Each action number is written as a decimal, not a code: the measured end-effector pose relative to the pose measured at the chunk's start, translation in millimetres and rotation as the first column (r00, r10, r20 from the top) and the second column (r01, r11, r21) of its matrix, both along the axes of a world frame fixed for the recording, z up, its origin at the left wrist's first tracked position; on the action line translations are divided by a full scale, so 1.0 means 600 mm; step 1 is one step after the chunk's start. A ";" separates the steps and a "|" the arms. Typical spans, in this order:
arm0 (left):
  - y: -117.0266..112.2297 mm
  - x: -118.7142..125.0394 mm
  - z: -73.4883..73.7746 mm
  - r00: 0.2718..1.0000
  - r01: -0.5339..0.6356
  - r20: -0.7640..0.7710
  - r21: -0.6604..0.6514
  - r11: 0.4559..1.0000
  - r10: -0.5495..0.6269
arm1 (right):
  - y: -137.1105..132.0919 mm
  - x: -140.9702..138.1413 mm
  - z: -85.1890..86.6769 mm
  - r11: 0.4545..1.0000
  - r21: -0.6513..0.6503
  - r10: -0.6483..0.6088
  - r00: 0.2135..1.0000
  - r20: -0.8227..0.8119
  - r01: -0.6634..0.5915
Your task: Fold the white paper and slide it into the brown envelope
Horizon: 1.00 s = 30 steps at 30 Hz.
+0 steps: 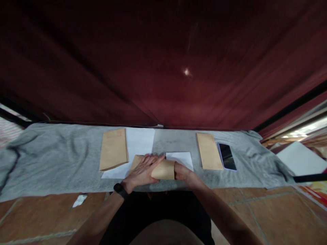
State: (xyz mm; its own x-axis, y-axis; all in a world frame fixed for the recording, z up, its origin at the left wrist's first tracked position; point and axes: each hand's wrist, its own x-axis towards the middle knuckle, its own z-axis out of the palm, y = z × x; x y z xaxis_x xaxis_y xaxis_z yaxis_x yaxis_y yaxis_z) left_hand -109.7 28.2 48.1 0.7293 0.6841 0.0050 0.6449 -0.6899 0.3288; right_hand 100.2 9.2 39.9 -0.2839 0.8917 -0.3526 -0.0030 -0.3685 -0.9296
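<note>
A brown paper envelope [166, 170] lies crosswise before me on the grey cloth, its right end bulging. My left hand [143, 171] rests flat over its left part, fingers stretched out and thumb apart. At the right end, my right hand [181, 171] reaches into the mouth of the envelope. Its fingers are hidden inside, so whether they grip anything does not show. Behind the envelope lies a small white sheet [182, 157]. A larger white sheet [140, 141] extends up the cloth at left, partly under a stack of brown envelopes [113, 149].
Another brown envelope or stack [209, 152] lies to the right, beside a dark-screened phone [227, 156]. The grey cloth [61, 153] is wrinkled at both ends. A dark red panel [158, 68] rises behind it. A white scrap [79, 200] is on the tiled floor [46, 217].
</note>
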 end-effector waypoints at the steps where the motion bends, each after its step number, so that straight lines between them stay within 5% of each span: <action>1: -0.001 0.000 -0.001 1.000 -0.006 -0.003 0.001 1.000 0.006 | -0.003 0.010 -0.003 0.999 -0.035 0.002 1.000 -0.026 -0.002; 6: -0.004 0.004 0.001 1.000 -0.019 0.007 0.006 1.000 0.019 | -0.029 0.066 -0.013 0.986 -0.166 -0.033 0.990 -0.138 0.010; 11: -0.005 0.005 0.003 0.998 -0.060 0.006 0.025 0.998 0.060 | -0.058 0.108 -0.008 0.962 -0.128 -0.265 0.941 -0.212 0.242; 14: -0.009 0.007 0.002 0.993 -0.116 0.008 0.077 0.990 0.115 | -0.066 0.135 -0.007 0.933 0.111 -0.351 0.933 0.074 0.342; 18: -0.018 0.015 0.004 0.984 -0.176 -0.008 0.127 0.976 0.179 | -0.068 0.163 -0.020 0.828 0.489 -0.544 0.608 0.579 0.275; 21: -0.022 0.021 0.009 0.980 -0.192 -0.028 0.147 0.970 0.198 | -0.067 0.167 -0.032 0.863 0.483 -0.497 0.428 0.755 0.149; 24: -0.025 0.023 0.016 0.982 -0.176 -0.040 0.143 0.974 0.183 | -0.062 0.162 -0.041 0.900 0.426 -0.429 0.347 0.834 0.089; 28: -0.028 0.022 0.022 0.985 -0.164 -0.037 0.147 0.975 0.171 | -0.052 0.161 -0.049 0.908 0.414 -0.412 0.323 0.852 0.065; 30: -0.030 0.022 0.022 0.985 -0.162 -0.029 0.157 0.974 0.168 | -0.048 0.167 -0.052 0.902 0.425 -0.422 0.383 0.822 0.082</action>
State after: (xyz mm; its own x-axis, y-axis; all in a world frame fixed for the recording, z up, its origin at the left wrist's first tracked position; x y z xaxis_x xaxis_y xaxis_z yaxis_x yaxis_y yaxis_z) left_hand -96.7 10.0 61.3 0.6081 0.7886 0.0912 0.7651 -0.6129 0.1974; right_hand 200.4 -19.6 8.5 0.2886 0.9574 0.0114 0.8239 -0.2422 -0.5124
